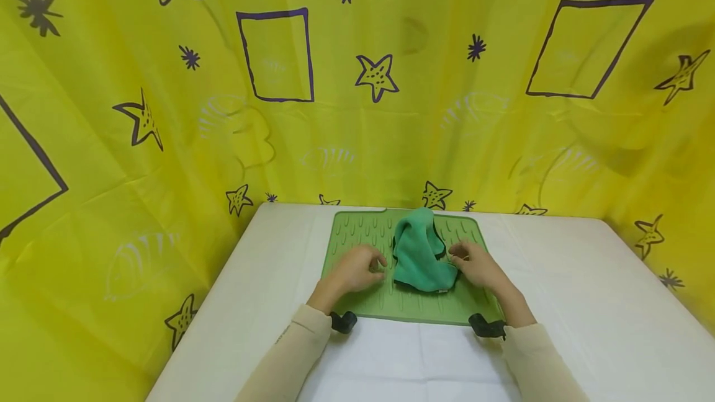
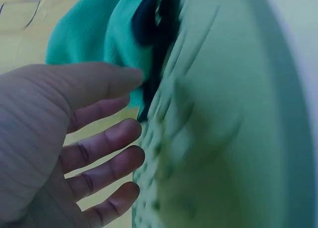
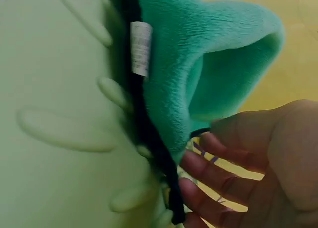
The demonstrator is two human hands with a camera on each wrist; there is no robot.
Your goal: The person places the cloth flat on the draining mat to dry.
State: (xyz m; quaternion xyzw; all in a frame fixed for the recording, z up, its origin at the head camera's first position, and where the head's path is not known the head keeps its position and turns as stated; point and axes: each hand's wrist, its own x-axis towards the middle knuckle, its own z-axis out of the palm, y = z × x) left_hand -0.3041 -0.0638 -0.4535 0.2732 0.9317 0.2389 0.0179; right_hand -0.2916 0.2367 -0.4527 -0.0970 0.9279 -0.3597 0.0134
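Note:
A green cloth (image 1: 419, 259) with a dark edge lies crumpled on the green mat, its upper part folded over into a raised loop. To its left, my left hand (image 1: 361, 267) hovers with loosely bent fingers, holding nothing. In the left wrist view, the left thumb (image 2: 109, 84) overlaps the cloth (image 2: 84, 34), and the other fingers are spread apart. My right hand (image 1: 476, 263) is at the cloth's right corner. The right wrist view shows its relaxed fingertips (image 3: 191, 161) right at the dark edge of the cloth (image 3: 169, 84). A white label (image 3: 140, 48) sticks out from that edge.
The green mat (image 1: 357, 303) has raised oval ridges and lies on a white-covered table (image 1: 268, 259). Behind and beside the table hangs a yellow curtain (image 1: 335, 129) printed with stars and frames. Black straps (image 1: 343, 322) are at both wrists.

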